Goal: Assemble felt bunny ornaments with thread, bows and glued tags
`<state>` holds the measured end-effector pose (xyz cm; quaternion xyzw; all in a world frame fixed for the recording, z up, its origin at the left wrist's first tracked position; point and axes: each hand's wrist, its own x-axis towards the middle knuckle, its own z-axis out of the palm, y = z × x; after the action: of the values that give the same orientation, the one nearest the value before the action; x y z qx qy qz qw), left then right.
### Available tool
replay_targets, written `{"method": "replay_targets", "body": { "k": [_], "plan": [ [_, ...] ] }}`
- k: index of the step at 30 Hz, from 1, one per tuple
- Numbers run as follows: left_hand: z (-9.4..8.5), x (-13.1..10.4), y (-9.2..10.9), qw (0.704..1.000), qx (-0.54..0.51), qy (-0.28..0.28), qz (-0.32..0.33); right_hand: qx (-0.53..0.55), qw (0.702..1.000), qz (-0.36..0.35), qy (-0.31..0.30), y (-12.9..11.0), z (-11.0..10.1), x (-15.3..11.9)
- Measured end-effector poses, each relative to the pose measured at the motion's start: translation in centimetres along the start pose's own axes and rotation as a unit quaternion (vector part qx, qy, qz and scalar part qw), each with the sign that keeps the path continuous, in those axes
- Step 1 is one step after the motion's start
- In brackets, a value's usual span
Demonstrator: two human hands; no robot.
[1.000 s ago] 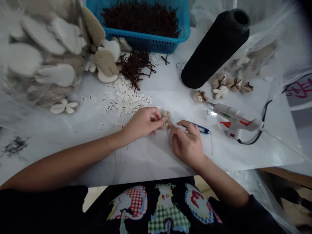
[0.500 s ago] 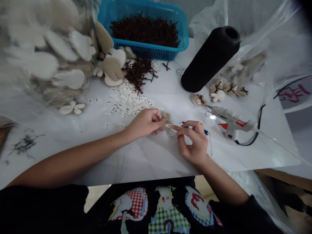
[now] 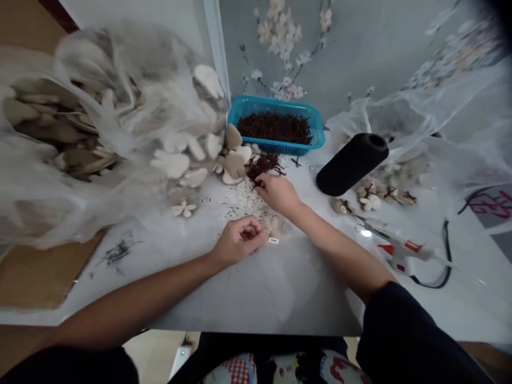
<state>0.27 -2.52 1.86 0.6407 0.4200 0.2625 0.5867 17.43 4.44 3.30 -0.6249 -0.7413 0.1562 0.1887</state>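
My left hand (image 3: 240, 240) is closed, with thumb and fingertips pinching the edge of a small beige felt flower-shaped piece (image 3: 271, 224). A white printed label (image 3: 273, 240) sits at the lower end of that piece. Farther forward, my right hand (image 3: 280, 193) has its fingers pinched together at the near edge of a loose pile of brown cord bows (image 3: 269, 161). A dark bit of a bow shows at those fingertips. Many small white labels (image 3: 244, 200) lie scattered between both hands, partly hidden by my right hand.
A blue basket (image 3: 318, 140) of brown bows stands at the back. Clear bags (image 3: 132, 176) of felt pieces fill the left. On the right are a black cylinder (image 3: 348, 165), several finished bow-tied pieces (image 3: 370, 201) and a glue gun (image 3: 400, 246) with its cord.
My right hand has left the labelled felt piece and reached forward to the brown bow pile. My left hand still holds the piece. The view has tilted up, showing more of the background.
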Motion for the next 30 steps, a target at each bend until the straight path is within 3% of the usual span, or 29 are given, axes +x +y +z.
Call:
{"method": "replay_targets", "body": {
  "k": [3, 6, 11, 15, 18, 23, 26, 30],
  "plan": [
    [-0.3, -0.2, -0.7, 0.999, 0.007, -0.019, 0.040, 0.149, 0.988, 0.027, 0.040, 0.5, -0.5, -2.2],
    [-0.1, -0.6, -0.7, 0.994, 0.024, -0.069, 0.079, 0.259, 0.962, 0.086, 0.020, 2.0, -1.5, -6.3],
    [0.0, -0.2, -0.6, 0.996, 0.010, -0.080, 0.033, 0.180, 0.978, 0.098, 0.047, 3.7, -1.6, -10.3],
    [-0.1, 0.4, -0.3, 0.996, 0.019, -0.088, -0.024, 0.096, 0.988, 0.081, 0.085, 4.2, -1.7, -10.9],
    [-0.2, 0.5, -0.2, 0.993, 0.039, -0.105, -0.036, 0.042, 0.992, 0.031, 0.114, 4.5, -2.1, -11.1],
    [-0.3, 0.3, -0.1, 0.991, 0.044, -0.119, -0.037, 0.021, 0.995, -0.089, 0.041, 4.8, -1.8, -11.1],
    [-0.4, 0.4, -0.1, 0.991, 0.049, -0.117, -0.041, 0.008, 0.997, -0.079, 0.005, 4.8, -1.5, -10.9],
    [-0.4, 0.5, -0.1, 0.990, 0.055, -0.122, -0.038, 0.009, 0.999, -0.032, 0.011, 4.9, -1.7, -11.1]
  ]
}}
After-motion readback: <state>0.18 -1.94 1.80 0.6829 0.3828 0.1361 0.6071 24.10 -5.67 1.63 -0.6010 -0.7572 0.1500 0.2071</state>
